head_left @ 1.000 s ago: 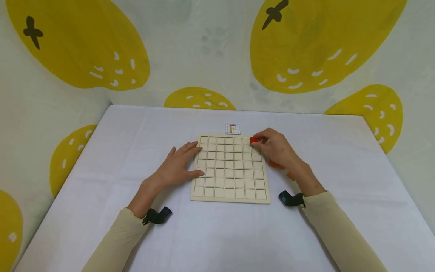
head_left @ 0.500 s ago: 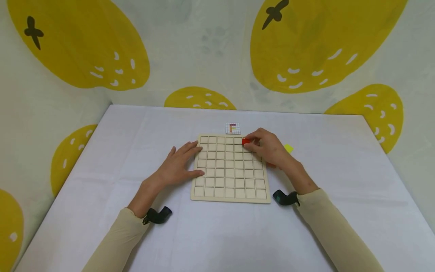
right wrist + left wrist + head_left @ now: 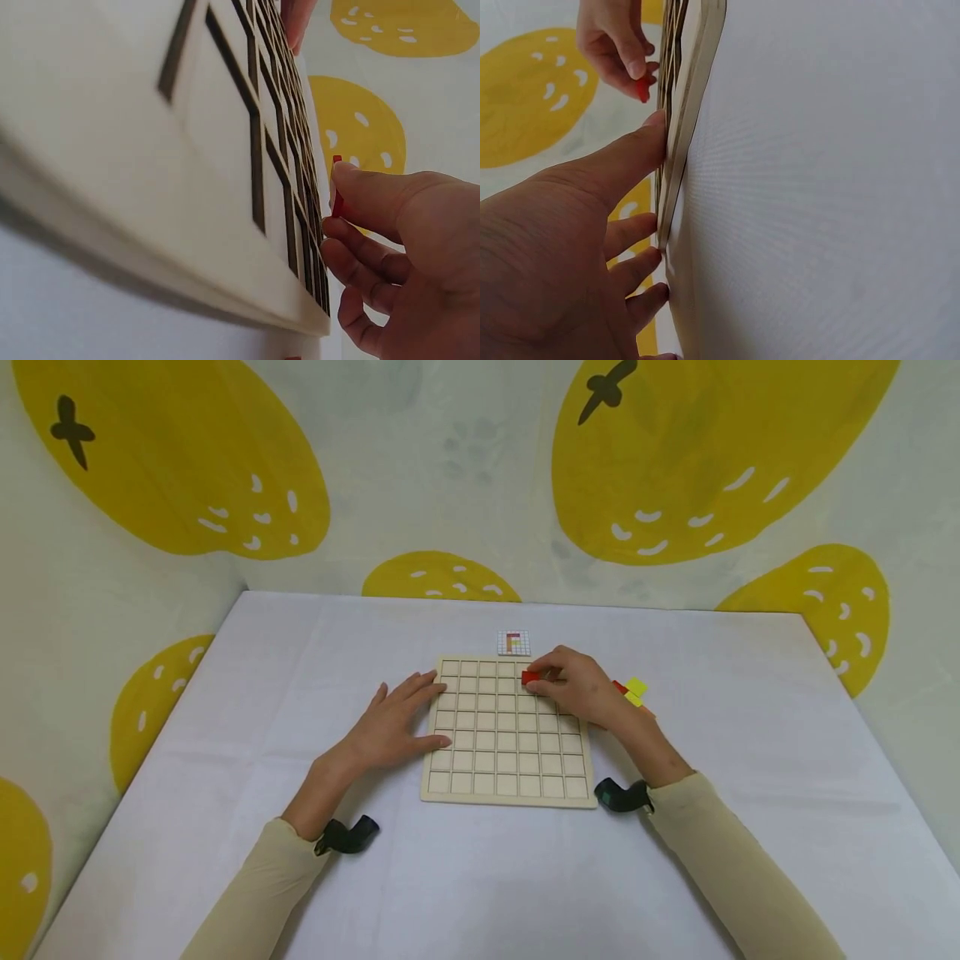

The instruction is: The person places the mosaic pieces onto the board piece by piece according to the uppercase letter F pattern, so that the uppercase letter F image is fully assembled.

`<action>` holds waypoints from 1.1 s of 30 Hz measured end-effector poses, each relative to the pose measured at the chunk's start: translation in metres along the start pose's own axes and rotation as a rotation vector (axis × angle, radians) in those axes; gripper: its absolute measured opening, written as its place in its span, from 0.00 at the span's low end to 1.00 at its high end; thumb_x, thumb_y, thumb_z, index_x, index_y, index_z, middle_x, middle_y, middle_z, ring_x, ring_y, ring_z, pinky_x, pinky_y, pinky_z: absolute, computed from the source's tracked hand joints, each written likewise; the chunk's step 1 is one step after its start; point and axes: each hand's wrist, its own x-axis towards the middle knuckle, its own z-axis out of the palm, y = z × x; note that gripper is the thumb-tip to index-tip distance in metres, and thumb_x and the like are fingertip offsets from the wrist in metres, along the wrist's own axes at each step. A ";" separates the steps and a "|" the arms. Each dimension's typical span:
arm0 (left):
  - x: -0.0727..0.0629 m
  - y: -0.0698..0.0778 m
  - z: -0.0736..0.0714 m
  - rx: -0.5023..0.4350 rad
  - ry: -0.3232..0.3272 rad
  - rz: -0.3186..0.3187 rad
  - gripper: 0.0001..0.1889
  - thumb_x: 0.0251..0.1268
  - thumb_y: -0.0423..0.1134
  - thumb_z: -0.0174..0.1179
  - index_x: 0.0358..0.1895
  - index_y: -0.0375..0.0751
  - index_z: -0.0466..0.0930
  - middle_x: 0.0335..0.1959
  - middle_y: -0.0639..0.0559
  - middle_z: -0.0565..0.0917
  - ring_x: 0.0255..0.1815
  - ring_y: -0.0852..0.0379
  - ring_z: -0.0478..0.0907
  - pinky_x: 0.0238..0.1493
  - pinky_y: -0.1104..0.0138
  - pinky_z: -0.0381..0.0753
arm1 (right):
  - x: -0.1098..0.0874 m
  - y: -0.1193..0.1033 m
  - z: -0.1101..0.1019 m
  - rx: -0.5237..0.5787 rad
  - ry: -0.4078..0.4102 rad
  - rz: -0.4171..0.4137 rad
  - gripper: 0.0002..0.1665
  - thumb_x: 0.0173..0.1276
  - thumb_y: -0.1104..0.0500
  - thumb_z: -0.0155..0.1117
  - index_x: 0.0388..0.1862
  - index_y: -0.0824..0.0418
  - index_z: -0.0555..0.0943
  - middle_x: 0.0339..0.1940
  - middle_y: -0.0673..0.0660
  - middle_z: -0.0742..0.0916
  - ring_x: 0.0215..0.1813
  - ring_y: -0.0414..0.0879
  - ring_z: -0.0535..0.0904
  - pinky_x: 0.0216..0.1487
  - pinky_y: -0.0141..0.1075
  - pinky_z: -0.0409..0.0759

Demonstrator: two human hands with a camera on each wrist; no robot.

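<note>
A pale wooden grid board (image 3: 507, 802) with square recesses lies flat on the table. My right hand (image 3: 577, 685) pinches a small red square tile (image 3: 529, 678) between thumb and fingers, close over the board's upper right cells. In the right wrist view the red tile (image 3: 337, 186) shows edge-on at the fingertips. My left hand (image 3: 386, 727) rests along the board's left edge, fingers spread and straight, with the thumb on the rim. The left wrist view shows that thumb and the fingertips touching the board's edge (image 3: 694, 97).
A small pattern card (image 3: 513, 643) lies just beyond the board's far edge. Right of the board, partly hidden by my right forearm, are loose tiles: yellow (image 3: 637, 686), red (image 3: 619, 687) and orange (image 3: 647, 712). Patterned cloth walls stand behind and left of the white table (image 3: 480, 877).
My right hand has moved left over the board with the red tile, from the far right column inward. More loose tiles show behind it. The left hand has stayed in place.
</note>
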 end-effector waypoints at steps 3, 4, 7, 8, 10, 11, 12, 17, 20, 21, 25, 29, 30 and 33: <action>0.000 0.000 0.000 0.003 0.000 -0.001 0.45 0.65 0.59 0.70 0.81 0.47 0.62 0.87 0.49 0.56 0.88 0.43 0.49 0.83 0.31 0.41 | 0.001 -0.002 0.001 -0.009 -0.004 -0.009 0.19 0.72 0.52 0.72 0.58 0.58 0.87 0.50 0.55 0.85 0.50 0.50 0.81 0.53 0.41 0.79; 0.000 0.000 0.000 0.003 -0.001 -0.002 0.45 0.65 0.59 0.70 0.81 0.47 0.62 0.87 0.49 0.56 0.88 0.43 0.49 0.83 0.31 0.41 | 0.001 -0.003 0.002 -0.012 -0.005 -0.013 0.19 0.72 0.52 0.72 0.58 0.58 0.87 0.50 0.56 0.85 0.50 0.50 0.81 0.52 0.41 0.79; 0.000 0.000 0.000 0.000 -0.003 -0.004 0.45 0.65 0.58 0.70 0.81 0.47 0.62 0.87 0.49 0.56 0.88 0.43 0.49 0.83 0.31 0.41 | 0.003 -0.004 0.004 -0.016 -0.013 -0.018 0.19 0.72 0.52 0.72 0.58 0.59 0.86 0.51 0.56 0.85 0.49 0.50 0.80 0.52 0.40 0.79; 0.000 0.000 0.000 -0.001 -0.002 -0.004 0.45 0.65 0.58 0.70 0.81 0.47 0.62 0.87 0.49 0.56 0.88 0.43 0.49 0.83 0.31 0.41 | 0.003 -0.005 0.004 -0.016 -0.017 -0.019 0.19 0.72 0.52 0.72 0.58 0.59 0.86 0.51 0.56 0.85 0.50 0.50 0.80 0.52 0.40 0.80; 0.000 0.000 0.000 -0.002 -0.004 -0.005 0.45 0.65 0.58 0.70 0.81 0.47 0.62 0.87 0.49 0.56 0.88 0.43 0.49 0.83 0.31 0.41 | 0.004 -0.006 0.006 -0.016 -0.025 -0.020 0.20 0.73 0.52 0.71 0.58 0.59 0.86 0.52 0.56 0.85 0.50 0.50 0.80 0.53 0.41 0.80; 0.000 0.000 0.000 -0.003 -0.005 -0.005 0.45 0.65 0.58 0.70 0.81 0.47 0.62 0.87 0.48 0.56 0.88 0.43 0.49 0.83 0.31 0.40 | 0.005 -0.007 0.007 -0.015 -0.028 -0.018 0.20 0.73 0.52 0.71 0.59 0.59 0.86 0.52 0.56 0.85 0.51 0.51 0.80 0.54 0.41 0.81; 0.000 0.000 0.000 -0.003 -0.006 -0.005 0.45 0.65 0.58 0.70 0.81 0.47 0.62 0.87 0.48 0.56 0.88 0.43 0.49 0.83 0.31 0.40 | 0.006 -0.008 0.008 -0.017 -0.031 -0.017 0.20 0.73 0.52 0.71 0.59 0.59 0.86 0.52 0.56 0.85 0.51 0.51 0.81 0.55 0.42 0.81; 0.001 -0.001 0.002 -0.005 -0.007 -0.004 0.45 0.65 0.58 0.70 0.81 0.47 0.62 0.87 0.49 0.56 0.89 0.43 0.49 0.83 0.31 0.41 | 0.009 -0.013 0.010 -0.019 -0.037 -0.014 0.20 0.73 0.52 0.71 0.59 0.59 0.86 0.52 0.56 0.86 0.53 0.51 0.82 0.58 0.45 0.83; 0.000 -0.001 0.002 -0.004 -0.006 -0.004 0.45 0.65 0.58 0.70 0.81 0.47 0.62 0.87 0.49 0.56 0.88 0.43 0.49 0.83 0.31 0.41 | 0.011 -0.016 0.012 -0.026 -0.035 -0.030 0.19 0.73 0.52 0.71 0.58 0.60 0.86 0.51 0.56 0.86 0.53 0.52 0.82 0.58 0.45 0.83; 0.000 -0.001 0.002 -0.004 -0.006 -0.005 0.45 0.65 0.58 0.70 0.81 0.48 0.62 0.87 0.49 0.56 0.89 0.43 0.49 0.83 0.31 0.41 | 0.012 -0.016 0.012 -0.026 -0.036 -0.033 0.19 0.73 0.52 0.71 0.58 0.60 0.86 0.51 0.56 0.86 0.53 0.51 0.82 0.58 0.44 0.83; 0.000 -0.001 0.001 -0.004 -0.005 -0.007 0.45 0.65 0.58 0.70 0.81 0.48 0.62 0.87 0.49 0.56 0.89 0.43 0.49 0.83 0.31 0.40 | 0.015 -0.019 0.014 -0.028 -0.039 -0.056 0.19 0.72 0.53 0.72 0.57 0.60 0.86 0.52 0.57 0.86 0.52 0.52 0.82 0.58 0.45 0.83; 0.000 0.000 0.002 -0.006 -0.002 -0.005 0.45 0.65 0.58 0.70 0.81 0.48 0.62 0.87 0.49 0.56 0.89 0.43 0.48 0.83 0.31 0.40 | 0.017 -0.021 0.017 -0.039 -0.043 -0.065 0.19 0.72 0.53 0.72 0.58 0.60 0.86 0.52 0.57 0.86 0.52 0.52 0.82 0.58 0.45 0.83; 0.000 0.000 0.002 -0.007 -0.002 -0.005 0.45 0.65 0.58 0.70 0.81 0.48 0.62 0.87 0.49 0.56 0.89 0.43 0.48 0.83 0.31 0.40 | 0.018 -0.022 0.017 -0.043 -0.044 -0.063 0.19 0.72 0.53 0.72 0.58 0.60 0.86 0.52 0.57 0.86 0.52 0.52 0.82 0.58 0.45 0.83; 0.000 0.000 0.002 -0.007 -0.001 -0.006 0.45 0.65 0.58 0.70 0.81 0.48 0.62 0.87 0.49 0.56 0.89 0.43 0.48 0.83 0.31 0.40 | 0.020 -0.023 0.019 -0.057 -0.049 -0.063 0.20 0.72 0.52 0.72 0.58 0.60 0.86 0.53 0.57 0.86 0.51 0.51 0.81 0.58 0.45 0.82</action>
